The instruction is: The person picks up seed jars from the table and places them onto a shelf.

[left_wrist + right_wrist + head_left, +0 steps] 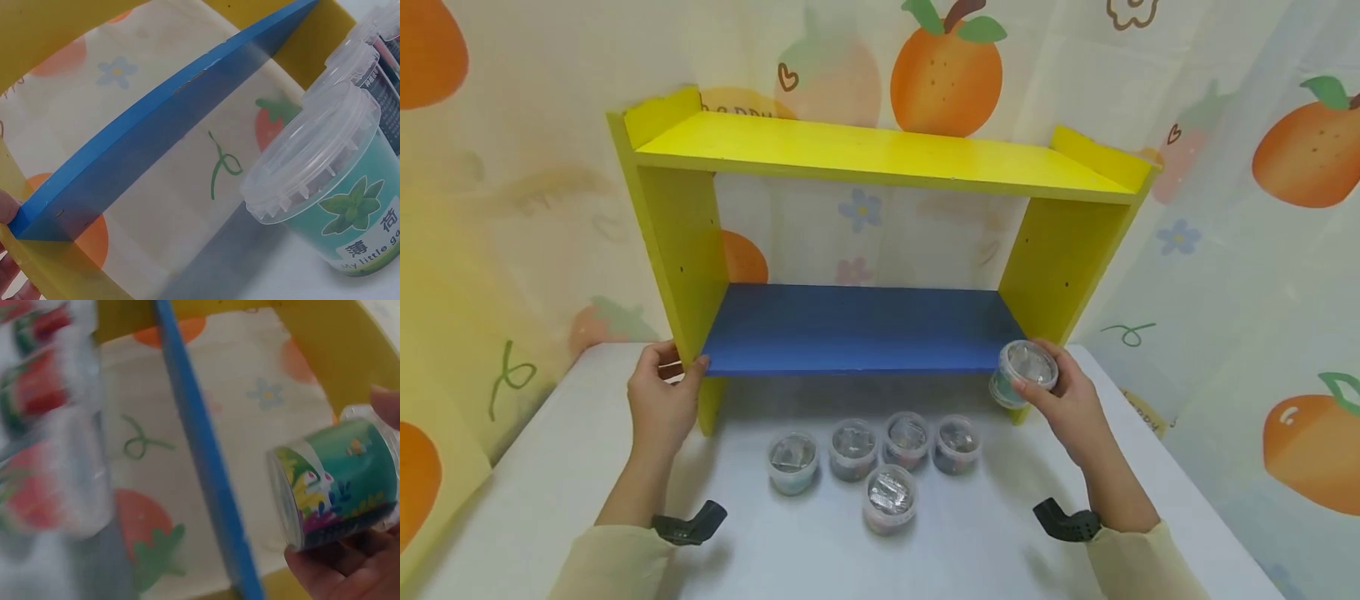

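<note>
My left hand (660,400) grips the yellow side panel of a two-tier shelf (880,165) at its left front edge. The thumb lies at the corner of the blue lower board (857,329), and the fingers go round the panel's outer side. In my right hand (1071,400) is a small lidded plastic tub (1028,371), held between thumb and fingers by the right front end of the blue board. Its label (350,475) is teal with a colourful cartoon picture, and in the right wrist view the tub lies tipped sideways.
Several similar lidded tubs (853,450) stand on the white table (970,550), below and in front of the blue board. The leftmost, a mint tub (337,194), has a teal label with green leaves. Behind the shelf hangs a fruit-patterned cloth (1217,275).
</note>
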A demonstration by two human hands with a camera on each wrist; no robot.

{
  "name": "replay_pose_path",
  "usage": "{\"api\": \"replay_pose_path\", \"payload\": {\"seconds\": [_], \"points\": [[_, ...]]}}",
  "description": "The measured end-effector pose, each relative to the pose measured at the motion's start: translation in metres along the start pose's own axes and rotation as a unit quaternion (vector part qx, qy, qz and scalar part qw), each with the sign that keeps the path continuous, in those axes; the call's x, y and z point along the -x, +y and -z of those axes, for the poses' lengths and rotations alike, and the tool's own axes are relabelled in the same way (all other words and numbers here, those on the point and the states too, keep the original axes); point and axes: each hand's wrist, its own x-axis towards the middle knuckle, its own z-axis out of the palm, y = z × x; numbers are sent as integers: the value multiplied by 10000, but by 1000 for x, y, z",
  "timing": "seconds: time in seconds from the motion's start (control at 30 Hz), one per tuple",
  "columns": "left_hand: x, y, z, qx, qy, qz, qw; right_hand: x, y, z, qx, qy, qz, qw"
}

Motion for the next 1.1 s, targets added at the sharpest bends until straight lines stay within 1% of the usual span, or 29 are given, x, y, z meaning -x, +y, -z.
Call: {"api": "replay_pose_path", "payload": {"seconds": [0.07,0.17,0.27,0.33,0.4,0.5,0.6,0.73,0.87,1.03,1.1], "points": [[0,0,0,-36,-1,-7,10000,-15,-11,-3,-128,76,-46,9999],[0,-2,-1,-4,17,-84,10000,-39,-19,-8,-99,125,-94,9998],[1,-5,-2,49,18,-200,9998,-59,-18,-12,97,165,-149,9997],[1,-6,-3,59,-6,-218,9997,-70,-17,-15,281,188,-234,9992],[3,-5,-3,18,-11,-166,9999,-79,-14,-17,439,202,-266,9985],[3,-4,-2,2,5,-120,9999,-92,-10,-20,527,181,-300,9980],[2,-3,-1,36,68,-166,9998,-103,-6,-22,537,212,-343,9977],[3,-4,-3,52,116,-236,9996,-113,1,-23,322,580,-485,9966],[4,-3,-3,18,117,-211,9997,-116,4,-25,77,928,-476,9945],[2,-3,-2,12,112,-245,9996,-117,5,-27,1,1056,-507,9931],[1,-3,-1,11,128,-290,9995,-117,5,-28,35,1083,-586,9924]]}}
